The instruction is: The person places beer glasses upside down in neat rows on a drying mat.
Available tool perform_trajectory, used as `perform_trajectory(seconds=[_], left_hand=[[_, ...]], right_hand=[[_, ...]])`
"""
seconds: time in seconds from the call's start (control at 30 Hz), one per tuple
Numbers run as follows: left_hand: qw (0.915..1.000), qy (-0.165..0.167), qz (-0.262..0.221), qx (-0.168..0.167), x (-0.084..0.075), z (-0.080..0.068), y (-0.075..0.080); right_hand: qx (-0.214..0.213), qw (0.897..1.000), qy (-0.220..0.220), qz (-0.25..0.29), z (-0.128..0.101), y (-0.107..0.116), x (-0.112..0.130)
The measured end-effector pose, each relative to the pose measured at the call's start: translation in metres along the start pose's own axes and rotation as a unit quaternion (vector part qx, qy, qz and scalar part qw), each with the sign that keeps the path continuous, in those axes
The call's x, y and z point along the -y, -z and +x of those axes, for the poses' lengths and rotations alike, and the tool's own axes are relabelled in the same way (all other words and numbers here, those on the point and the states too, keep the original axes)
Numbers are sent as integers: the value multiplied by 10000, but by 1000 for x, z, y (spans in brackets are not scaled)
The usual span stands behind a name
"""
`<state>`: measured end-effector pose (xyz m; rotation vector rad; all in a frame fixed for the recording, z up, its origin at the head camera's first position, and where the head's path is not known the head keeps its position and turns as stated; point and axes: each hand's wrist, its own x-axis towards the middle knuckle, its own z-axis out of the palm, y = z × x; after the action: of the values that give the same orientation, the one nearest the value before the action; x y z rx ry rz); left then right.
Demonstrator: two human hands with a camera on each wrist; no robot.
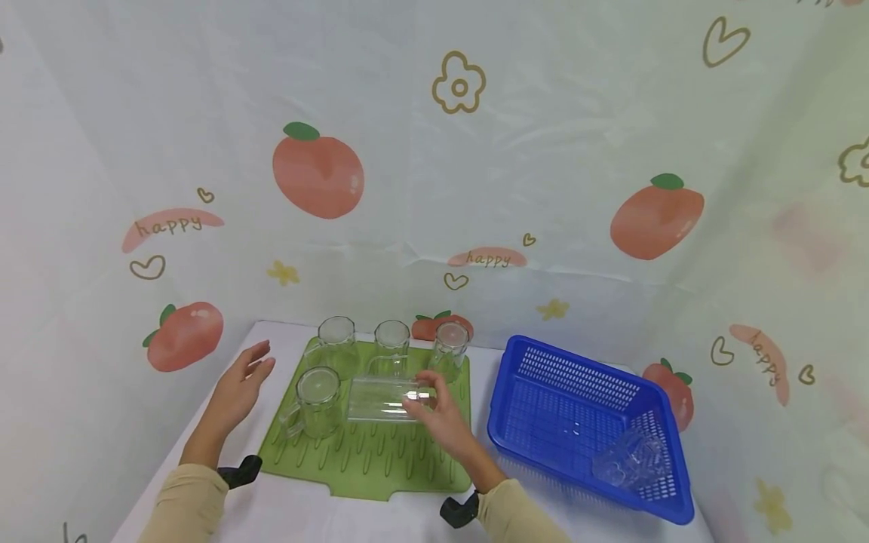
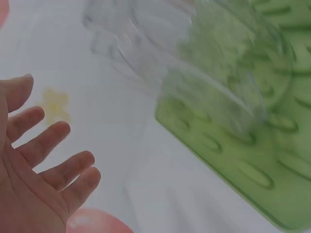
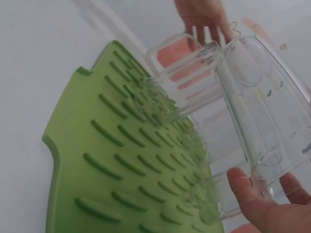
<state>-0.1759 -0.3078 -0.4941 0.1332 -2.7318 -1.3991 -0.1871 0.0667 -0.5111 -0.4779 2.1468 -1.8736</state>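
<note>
My right hand [image 1: 441, 422] grips a clear glass mug [image 1: 380, 400] by one end, thumb and fingers on opposite sides. That mug lies tilted on its side in the air above a green drying mat [image 1: 380, 467]. In the right wrist view the thumb [image 3: 243, 189] presses against the mug's end [image 3: 265, 102]. My left hand [image 1: 237, 388] hovers left of the mat, touching nothing, its fingers spread in the left wrist view [image 2: 43, 165]. Near it, a mug [image 1: 319, 403] with a handle stands upside down on the mat.
Along the mat's back edge stand three more upside-down mugs: left [image 1: 338, 347], middle [image 1: 391, 348] and right [image 1: 450, 351]. To the right, a blue plastic basket [image 1: 512, 430] has clear glassware [image 1: 631, 460] in its right corner. A printed curtain [image 1: 407, 249] hangs behind the table.
</note>
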Motion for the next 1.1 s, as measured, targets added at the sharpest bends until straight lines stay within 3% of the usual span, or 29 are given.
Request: perform_trajectory(seconds=[0.17, 0.3, 0.57, 0.8, 1.1], left_hand=[[9987, -502, -55, -114, -29, -3, 0], [9958, -895, -173, -43, -53, -8, -3], [9865, -1297, -919, 390, -91, -19, -20], [9825, -1399, -888, 849, -101, -22, -48], [9793, -1733, -505, 918, -103, -27, -75]], right_hand=[[122, 9998, 128, 22, 0, -4, -2], [71, 10000, -19, -42, 0, -5, -4], [25, 9968, -277, 754, 1, -8, -6], [74, 9950, -304, 944, 1, -13, -2], [302, 9850, -248, 1679, 1, -21, 6]])
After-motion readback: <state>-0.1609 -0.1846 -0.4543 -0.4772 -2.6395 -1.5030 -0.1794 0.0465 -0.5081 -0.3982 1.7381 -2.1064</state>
